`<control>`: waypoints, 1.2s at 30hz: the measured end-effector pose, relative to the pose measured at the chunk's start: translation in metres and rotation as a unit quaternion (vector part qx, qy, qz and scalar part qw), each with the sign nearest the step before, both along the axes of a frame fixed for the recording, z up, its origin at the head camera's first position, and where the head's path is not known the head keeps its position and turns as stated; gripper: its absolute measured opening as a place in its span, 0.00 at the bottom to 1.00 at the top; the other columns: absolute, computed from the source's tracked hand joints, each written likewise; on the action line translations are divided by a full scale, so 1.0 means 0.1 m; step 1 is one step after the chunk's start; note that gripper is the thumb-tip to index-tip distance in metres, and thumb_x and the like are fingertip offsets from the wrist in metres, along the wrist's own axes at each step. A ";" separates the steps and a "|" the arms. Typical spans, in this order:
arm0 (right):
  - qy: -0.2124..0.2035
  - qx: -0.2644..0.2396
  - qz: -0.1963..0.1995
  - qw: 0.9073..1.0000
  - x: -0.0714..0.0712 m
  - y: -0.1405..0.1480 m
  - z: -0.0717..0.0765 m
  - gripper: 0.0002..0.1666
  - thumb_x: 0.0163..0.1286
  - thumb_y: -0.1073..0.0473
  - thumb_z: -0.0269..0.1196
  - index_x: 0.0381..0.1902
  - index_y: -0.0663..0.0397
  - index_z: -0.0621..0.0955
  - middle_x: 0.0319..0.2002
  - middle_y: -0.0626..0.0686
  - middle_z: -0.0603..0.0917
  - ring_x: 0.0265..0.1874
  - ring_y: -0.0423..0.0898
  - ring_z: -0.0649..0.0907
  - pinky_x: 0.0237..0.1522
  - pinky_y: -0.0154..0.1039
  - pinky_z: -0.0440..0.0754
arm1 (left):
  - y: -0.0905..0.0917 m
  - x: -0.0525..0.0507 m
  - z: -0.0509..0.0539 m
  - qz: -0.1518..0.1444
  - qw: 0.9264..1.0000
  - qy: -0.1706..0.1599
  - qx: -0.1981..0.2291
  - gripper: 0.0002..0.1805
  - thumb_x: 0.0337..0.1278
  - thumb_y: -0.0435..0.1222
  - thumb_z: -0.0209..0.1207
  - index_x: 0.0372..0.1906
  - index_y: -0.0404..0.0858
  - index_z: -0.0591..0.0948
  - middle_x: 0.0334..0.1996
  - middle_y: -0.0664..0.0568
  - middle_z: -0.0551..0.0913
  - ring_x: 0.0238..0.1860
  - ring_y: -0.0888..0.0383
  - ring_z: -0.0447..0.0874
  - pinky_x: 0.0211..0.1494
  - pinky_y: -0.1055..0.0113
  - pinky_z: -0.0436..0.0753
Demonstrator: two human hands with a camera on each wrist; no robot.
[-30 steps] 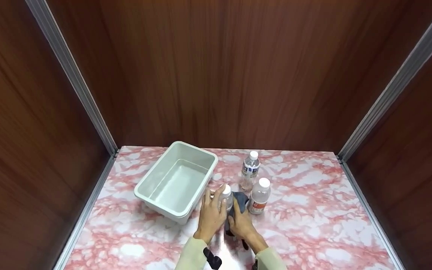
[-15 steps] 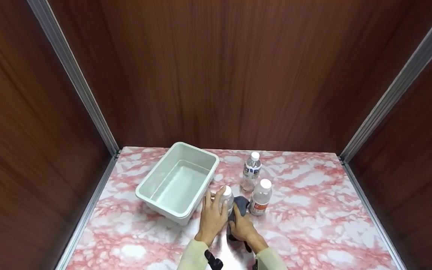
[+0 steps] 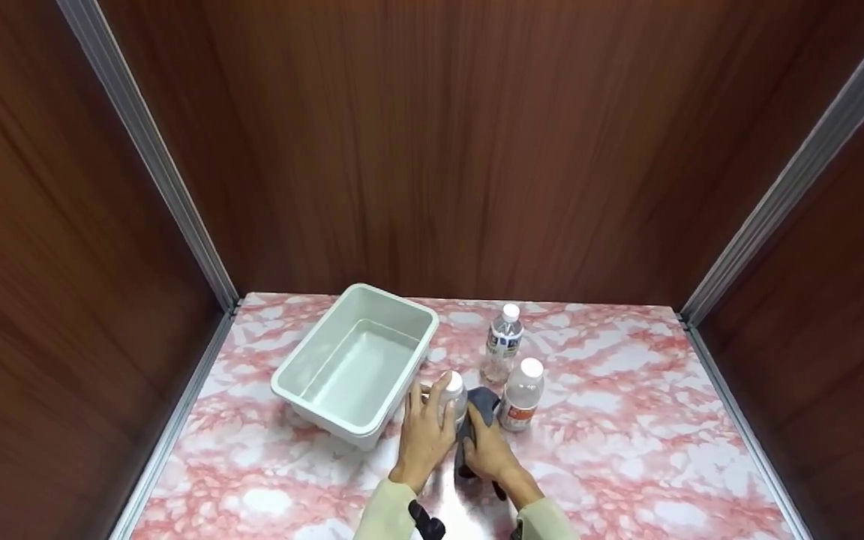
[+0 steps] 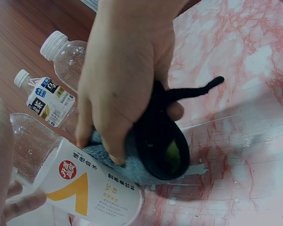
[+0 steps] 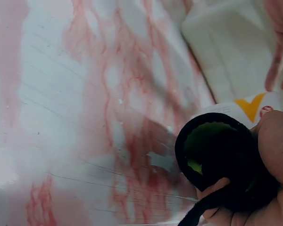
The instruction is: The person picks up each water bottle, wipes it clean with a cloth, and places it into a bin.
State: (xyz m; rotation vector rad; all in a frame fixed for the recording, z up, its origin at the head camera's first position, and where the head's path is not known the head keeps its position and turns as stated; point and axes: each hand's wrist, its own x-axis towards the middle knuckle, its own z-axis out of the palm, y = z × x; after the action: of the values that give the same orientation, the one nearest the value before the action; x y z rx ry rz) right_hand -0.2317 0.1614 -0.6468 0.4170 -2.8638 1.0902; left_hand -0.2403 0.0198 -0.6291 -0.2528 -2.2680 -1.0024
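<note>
My left hand touches the left side of a clear bottle with a white cap, fingers fairly straight, one reaching the cap. This bottle has a white label with a yellow V. Right beside it, my right hand grips a tubular grey fabric pouch around its middle. The pouch has a black rim, a green inside and a dangling black strap. Its open end points down toward me. The right palm hides part of the pouch.
A pale green-grey plastic tub stands left of the hands. Two capped clear bottles are upright on the right: one with an orange label, another with a blue-and-white label behind. Wooden panels enclose the pink marbled tabletop.
My right hand and the grey pouch have shifted slightly right, a little away from the labelled bottle. The left hand stays against that bottle.
</note>
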 end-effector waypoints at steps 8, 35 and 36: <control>0.041 -0.016 0.009 0.999 0.03 0.04 0.19 0.38 0.63 0.71 0.61 0.71 0.67 0.66 0.54 0.85 0.75 0.56 0.77 0.78 0.55 0.67 0.79 | 0.01 -0.01 -0.04 0.001 1.000 0.015 -0.002 0.25 0.65 0.36 0.60 0.66 0.48 0.77 0.65 0.32 0.71 0.58 0.43 0.76 0.53 0.47 0.82; 0.081 -0.048 -0.009 0.996 0.06 0.12 0.89 0.40 0.70 0.66 0.61 0.78 0.49 0.62 0.60 0.79 0.75 0.55 0.66 0.81 0.47 0.61 0.83 | -0.01 0.02 0.01 0.010 0.999 -0.012 -0.029 0.27 0.64 0.37 0.61 0.68 0.51 0.75 0.51 0.41 0.76 0.51 0.46 0.77 0.49 0.48 0.82; 0.084 -0.044 -0.009 0.995 0.06 0.13 0.88 0.40 0.70 0.66 0.61 0.78 0.50 0.63 0.59 0.79 0.75 0.54 0.66 0.81 0.47 0.61 0.83 | 0.00 0.02 0.01 0.010 0.999 -0.010 -0.030 0.27 0.64 0.38 0.61 0.68 0.50 0.75 0.53 0.41 0.77 0.53 0.45 0.77 0.51 0.48 0.82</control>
State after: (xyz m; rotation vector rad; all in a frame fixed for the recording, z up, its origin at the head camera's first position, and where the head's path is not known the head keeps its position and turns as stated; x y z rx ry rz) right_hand -0.2257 0.1740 -0.5588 0.4524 -2.6575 1.1163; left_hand -0.2380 0.0193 -0.6281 -0.2473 -2.3172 -0.9313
